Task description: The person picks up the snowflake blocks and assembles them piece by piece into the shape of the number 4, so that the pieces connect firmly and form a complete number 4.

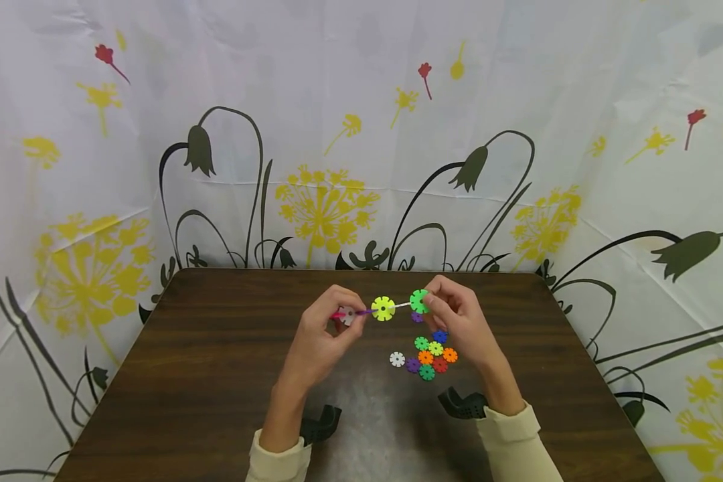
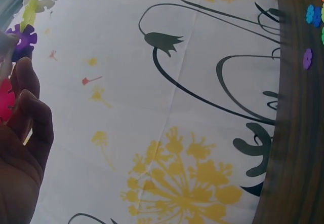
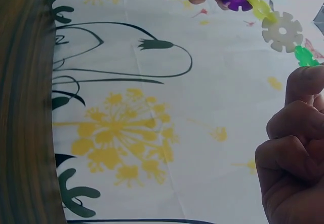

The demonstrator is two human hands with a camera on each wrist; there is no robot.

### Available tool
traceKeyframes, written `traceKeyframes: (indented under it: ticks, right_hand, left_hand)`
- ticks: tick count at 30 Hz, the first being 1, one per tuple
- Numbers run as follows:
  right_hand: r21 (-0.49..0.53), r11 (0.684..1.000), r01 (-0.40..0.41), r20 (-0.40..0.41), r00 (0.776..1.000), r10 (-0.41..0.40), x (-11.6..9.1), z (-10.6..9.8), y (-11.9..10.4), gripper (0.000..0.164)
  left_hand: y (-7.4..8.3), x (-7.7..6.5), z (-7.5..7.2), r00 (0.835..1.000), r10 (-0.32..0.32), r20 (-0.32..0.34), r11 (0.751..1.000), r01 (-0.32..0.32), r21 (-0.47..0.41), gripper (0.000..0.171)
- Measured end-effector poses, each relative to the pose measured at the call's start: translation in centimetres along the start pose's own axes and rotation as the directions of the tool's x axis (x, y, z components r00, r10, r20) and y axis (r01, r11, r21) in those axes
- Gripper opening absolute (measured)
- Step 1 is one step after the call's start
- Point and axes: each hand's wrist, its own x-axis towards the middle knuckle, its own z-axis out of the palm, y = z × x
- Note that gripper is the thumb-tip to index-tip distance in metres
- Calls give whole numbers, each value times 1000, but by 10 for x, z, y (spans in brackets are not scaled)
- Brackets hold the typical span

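Note:
Both hands hold up a chain of slotted building discs above the table. At its left end my left hand point(image 1: 320, 329) pinches the chain around a white disc point(image 1: 347, 316), a pink disc point(image 2: 6, 101) and a purple disc point(image 2: 25, 40). A yellow disc point(image 1: 383, 308) faces the head camera mid-chain. Beyond it a second white disc point(image 3: 282, 31), edge-on in the head view, links to a green disc point(image 1: 418, 301). Thumb and fingers of my right hand point(image 1: 465, 321) pinch that green disc, its other fingers curled in the right wrist view.
Below the right hand, loose discs point(image 1: 426, 357) in several colours lie grouped on the brown table point(image 1: 217, 375). A purple disc point(image 1: 418, 317) lies apart, behind the group. A flower-printed curtain point(image 1: 361, 134) hangs behind the table's far edge.

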Motion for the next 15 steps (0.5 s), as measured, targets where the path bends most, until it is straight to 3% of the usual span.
traceKeyframes:
  ticks: [5, 9, 12, 15]
  right_hand:
    - [61, 996, -58, 2, 998, 58, 3, 2, 1, 19]
    - [168, 981, -97, 13, 995, 96, 5, 3, 4, 21]
    - [226, 968, -108, 25, 994, 105, 6, 5, 8, 22]
    - [219, 970, -104, 34, 994, 99, 8, 7, 9, 21]
  left_hand:
    - [-2, 0, 1, 997, -75, -11, 996, 74, -42, 19]
    - [-4, 0, 0, 992, -123, -18, 991, 122, -60, 16]
    - [-7, -1, -1, 990, -138, -16, 989, 137, -55, 16]
    - [-9, -1, 0, 991, -133, -11, 990, 132, -55, 17]
